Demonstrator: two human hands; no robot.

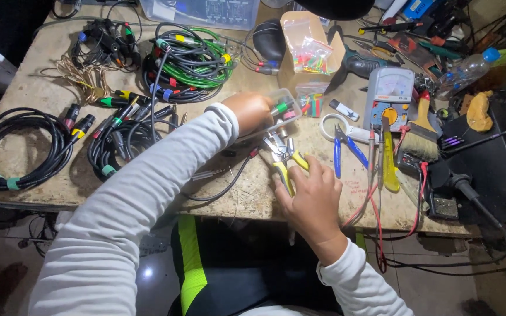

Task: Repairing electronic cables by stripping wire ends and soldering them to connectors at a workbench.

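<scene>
The fingers of the right hand (310, 196) are curled shut around the yellow rubbery handles of one pair of metal pliers (283, 157), whose grey steel nose points up and away from the fingertips toward the other hand. The left hand (252, 111) is closed over the near edge of a clear, thin-walled plastic box (281, 107); its fingertips are hidden inside or behind the box, so just how they grip cannot be told. Small coloured pieces, green and red among them, lie in the box, too small to count. Below the left fingers one thin black cable (229, 181) curves across the worn, scratched wooden table (247, 199). Just right of the right fingers lies one pair of blue-handled cutters (346, 149), partly across a white ring-shaped magnifier (330, 127), and beyond them a yellow flat-handled tool (389, 167) among red and black test leads. Farther out on that side stand one grey meter with a dial face (389, 88) and one bristle brush with a wooden handle (421, 131). Past the left fingers sits an open cardboard box (300, 70) with clear bags of coloured bits. Out to the left are three coils of rubbery cable: a green and black one (191, 61), a black bundle with coloured plugs (121, 137), and a black coil (16, 149) at the table's edge.
</scene>
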